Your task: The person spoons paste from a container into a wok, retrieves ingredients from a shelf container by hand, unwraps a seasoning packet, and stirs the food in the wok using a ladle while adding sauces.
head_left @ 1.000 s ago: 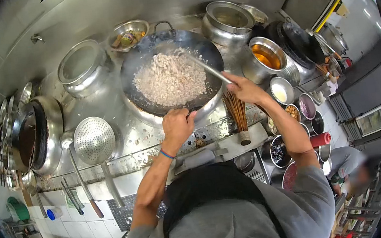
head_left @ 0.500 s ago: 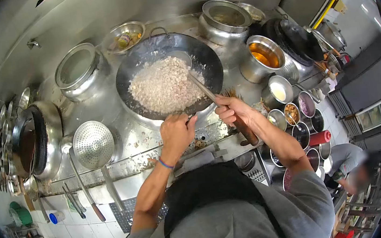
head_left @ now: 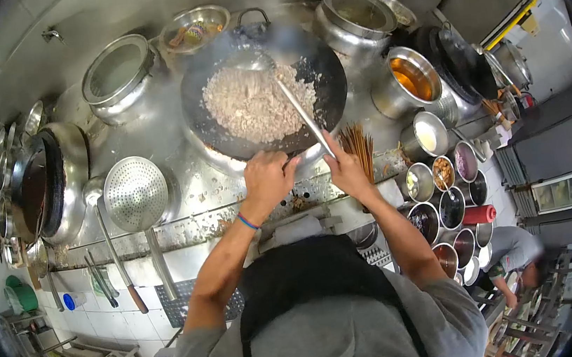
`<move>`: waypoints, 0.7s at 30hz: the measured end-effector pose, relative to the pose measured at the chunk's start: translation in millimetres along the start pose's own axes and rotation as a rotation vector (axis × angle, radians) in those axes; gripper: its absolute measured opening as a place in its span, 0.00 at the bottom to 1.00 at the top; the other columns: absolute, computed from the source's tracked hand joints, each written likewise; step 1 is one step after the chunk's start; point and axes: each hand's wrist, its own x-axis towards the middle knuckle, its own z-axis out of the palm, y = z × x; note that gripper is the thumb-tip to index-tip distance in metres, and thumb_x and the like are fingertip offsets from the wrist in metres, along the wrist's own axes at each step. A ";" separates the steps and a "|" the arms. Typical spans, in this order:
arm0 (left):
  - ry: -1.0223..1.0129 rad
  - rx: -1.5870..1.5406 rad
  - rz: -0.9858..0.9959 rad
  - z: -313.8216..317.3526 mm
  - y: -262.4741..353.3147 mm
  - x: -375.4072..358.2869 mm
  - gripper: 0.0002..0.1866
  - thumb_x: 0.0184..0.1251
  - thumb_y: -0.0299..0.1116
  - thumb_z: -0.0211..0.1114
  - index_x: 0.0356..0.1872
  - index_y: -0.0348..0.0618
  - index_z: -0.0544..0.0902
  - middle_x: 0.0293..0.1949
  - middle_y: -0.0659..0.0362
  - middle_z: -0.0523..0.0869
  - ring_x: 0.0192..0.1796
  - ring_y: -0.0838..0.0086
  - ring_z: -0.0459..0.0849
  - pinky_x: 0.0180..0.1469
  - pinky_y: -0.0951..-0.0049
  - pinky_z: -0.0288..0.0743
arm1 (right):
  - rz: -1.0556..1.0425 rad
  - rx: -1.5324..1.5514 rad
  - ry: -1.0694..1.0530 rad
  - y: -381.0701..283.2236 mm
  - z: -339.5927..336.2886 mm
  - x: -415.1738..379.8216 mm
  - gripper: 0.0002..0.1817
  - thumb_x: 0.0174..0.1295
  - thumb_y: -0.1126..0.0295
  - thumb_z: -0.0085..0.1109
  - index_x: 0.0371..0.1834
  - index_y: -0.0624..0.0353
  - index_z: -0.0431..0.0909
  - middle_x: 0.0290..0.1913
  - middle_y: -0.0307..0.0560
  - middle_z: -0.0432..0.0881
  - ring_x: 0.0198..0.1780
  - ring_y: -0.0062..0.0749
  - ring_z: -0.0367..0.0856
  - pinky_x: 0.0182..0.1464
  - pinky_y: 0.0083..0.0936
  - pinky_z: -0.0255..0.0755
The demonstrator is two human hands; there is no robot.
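Observation:
A large black wok holds a heap of pale, crumbly minced food, with some steam above it. My left hand is closed at the wok's near edge, gripping its near handle, which is mostly hidden under the fingers. A blue and red band circles that wrist. My right hand is wrapped round the handle of a long metal ladle. The ladle's bowl lies at the far side of the food, partly blurred by steam.
Lidded pots and a bowl stand behind. A perforated skimmer lies left. Bamboo sticks, a pot of orange liquid and several ingredient containers are at right. Another person bends at lower right.
The ladle's bowl has moved toward the wok's far side, and my right hand is closer to my left. The food heap has shifted and looks more compact. The view has shifted slightly.

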 end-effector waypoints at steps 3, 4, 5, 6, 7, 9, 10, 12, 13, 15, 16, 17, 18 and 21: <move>-0.014 -0.029 -0.041 3.0 -3.1 -1.7 0.18 0.64 0.40 0.72 0.20 0.40 0.80 0.23 0.49 0.82 0.32 0.50 0.82 0.37 0.50 0.74 | -0.018 -0.125 0.003 -4.5 -13.7 -0.3 0.34 0.71 0.76 0.58 0.80 0.44 0.65 0.46 0.72 0.83 0.46 0.69 0.85 0.47 0.45 0.80; -0.019 -0.035 -0.041 2.4 -5.1 -1.2 0.18 0.64 0.40 0.72 0.20 0.40 0.80 0.23 0.49 0.82 0.32 0.50 0.81 0.37 0.51 0.74 | -0.005 -0.138 0.005 -7.7 -27.8 -9.7 0.34 0.71 0.76 0.58 0.80 0.44 0.66 0.47 0.72 0.84 0.47 0.68 0.85 0.48 0.44 0.80; -0.008 -0.045 -0.024 0.6 -5.5 0.9 0.19 0.65 0.40 0.72 0.19 0.40 0.79 0.23 0.49 0.81 0.31 0.50 0.80 0.36 0.51 0.73 | 0.002 -0.153 0.003 -9.8 -43.8 -17.9 0.33 0.71 0.77 0.58 0.80 0.44 0.67 0.48 0.71 0.84 0.49 0.67 0.86 0.49 0.43 0.81; 0.003 -0.056 -0.015 -2.5 -3.8 0.6 0.19 0.65 0.40 0.72 0.19 0.40 0.78 0.23 0.49 0.81 0.30 0.50 0.80 0.36 0.52 0.72 | -0.023 -0.156 0.035 -6.8 -61.9 -31.2 0.33 0.71 0.77 0.58 0.79 0.44 0.68 0.49 0.70 0.85 0.50 0.64 0.87 0.50 0.42 0.81; 0.014 -0.064 -0.012 -4.1 -3.9 -1.1 0.20 0.66 0.40 0.72 0.19 0.39 0.77 0.22 0.48 0.80 0.30 0.50 0.79 0.35 0.52 0.72 | -0.050 -0.157 0.061 -3.5 -81.8 -46.6 0.32 0.71 0.76 0.58 0.79 0.44 0.68 0.50 0.68 0.86 0.51 0.62 0.87 0.51 0.41 0.81; 0.005 -0.063 -0.031 -1.1 -6.2 -2.6 0.20 0.66 0.40 0.72 0.19 0.39 0.77 0.23 0.48 0.81 0.29 0.50 0.78 0.35 0.52 0.71 | -0.182 -0.254 0.118 -13.6 -116.4 -69.9 0.36 0.68 0.73 0.62 0.79 0.33 0.68 0.38 0.66 0.87 0.37 0.62 0.88 0.39 0.49 0.80; -0.003 -0.064 -0.028 0.1 -7.1 -1.3 0.20 0.66 0.40 0.72 0.19 0.39 0.77 0.23 0.48 0.81 0.29 0.50 0.78 0.35 0.52 0.71 | -0.137 -0.337 0.054 -17.0 -115.8 -68.5 0.36 0.68 0.73 0.62 0.79 0.34 0.67 0.38 0.66 0.87 0.37 0.62 0.88 0.39 0.50 0.80; -0.001 -0.054 -0.048 -0.7 -5.9 0.0 0.20 0.66 0.39 0.72 0.20 0.38 0.78 0.23 0.48 0.81 0.29 0.50 0.78 0.35 0.53 0.71 | -0.015 -0.503 -0.049 -22.8 -112.1 -69.7 0.36 0.68 0.72 0.62 0.80 0.35 0.66 0.38 0.64 0.87 0.37 0.63 0.87 0.39 0.52 0.79; -0.006 -0.058 -0.048 0.4 -3.1 0.5 0.20 0.66 0.39 0.72 0.20 0.38 0.78 0.24 0.48 0.81 0.29 0.50 0.78 0.35 0.53 0.71 | 0.114 -0.536 -0.119 -37.4 -97.3 -54.3 0.32 0.72 0.69 0.56 0.80 0.37 0.66 0.43 0.64 0.88 0.40 0.65 0.86 0.44 0.56 0.78; -0.039 -0.033 -0.033 -0.9 -2.0 1.6 0.19 0.66 0.39 0.72 0.20 0.37 0.79 0.24 0.48 0.82 0.30 0.50 0.78 0.36 0.53 0.71 | 0.109 -0.526 -0.061 -15.6 -65.2 -26.7 0.30 0.73 0.66 0.55 0.79 0.37 0.66 0.37 0.69 0.86 0.41 0.68 0.85 0.45 0.58 0.76; -0.049 -0.011 -0.031 -2.8 -1.6 1.4 0.19 0.66 0.40 0.72 0.21 0.37 0.80 0.24 0.47 0.82 0.30 0.50 0.79 0.36 0.53 0.72 | 0.091 -0.470 -0.022 -11.9 -62.5 -25.1 0.30 0.73 0.67 0.56 0.79 0.38 0.67 0.37 0.70 0.85 0.41 0.68 0.85 0.45 0.58 0.76; -0.055 0.010 -0.038 -4.1 -0.3 0.8 0.19 0.67 0.40 0.72 0.22 0.37 0.81 0.25 0.48 0.82 0.32 0.50 0.80 0.37 0.53 0.73 | 0.064 -0.413 0.017 -15.6 -61.5 -22.7 0.30 0.73 0.67 0.56 0.78 0.39 0.67 0.37 0.70 0.85 0.41 0.68 0.85 0.45 0.58 0.76; -0.062 0.009 -0.037 -5.5 0.2 0.1 0.18 0.67 0.40 0.72 0.22 0.37 0.81 0.25 0.48 0.83 0.33 0.50 0.80 0.37 0.53 0.74 | 0.032 -0.357 0.053 -21.8 -61.6 -21.3 0.30 0.73 0.68 0.57 0.78 0.40 0.67 0.37 0.71 0.85 0.41 0.69 0.85 0.45 0.58 0.76; -0.050 0.003 -0.058 -5.0 0.6 -0.4 0.18 0.67 0.40 0.72 0.24 0.38 0.82 0.27 0.48 0.83 0.35 0.50 0.81 0.38 0.52 0.75 | 0.023 -0.350 0.066 -41.8 -110.0 -68.6 0.30 0.70 0.70 0.60 0.77 0.43 0.70 0.33 0.68 0.85 0.37 0.67 0.85 0.42 0.55 0.76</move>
